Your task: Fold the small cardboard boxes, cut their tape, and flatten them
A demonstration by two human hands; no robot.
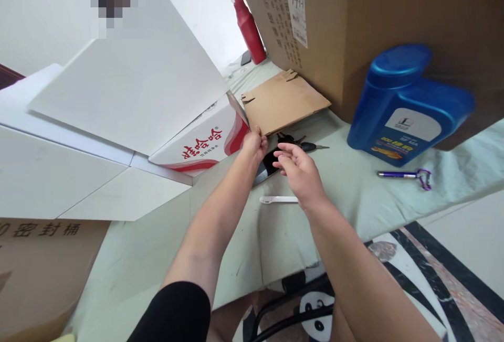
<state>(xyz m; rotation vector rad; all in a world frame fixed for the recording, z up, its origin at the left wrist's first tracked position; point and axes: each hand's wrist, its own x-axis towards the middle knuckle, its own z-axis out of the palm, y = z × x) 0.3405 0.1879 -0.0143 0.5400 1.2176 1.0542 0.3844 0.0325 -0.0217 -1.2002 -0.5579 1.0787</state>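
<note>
Single head-worn view, facing forward and down, close over a cloth-covered table (283,237), from above its near edge

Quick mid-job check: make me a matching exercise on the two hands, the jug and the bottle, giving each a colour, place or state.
Column one:
1. Left hand
2. Right hand
3. Jug
4. Bottle

Column two:
A. Mostly red
B. Partly open, no object visibly gripped
C. At the near corner of the flat cardboard
D. Mostly blue, with a label

Right pairs: 1-C, 2-B, 3-D, 4-A.
</note>
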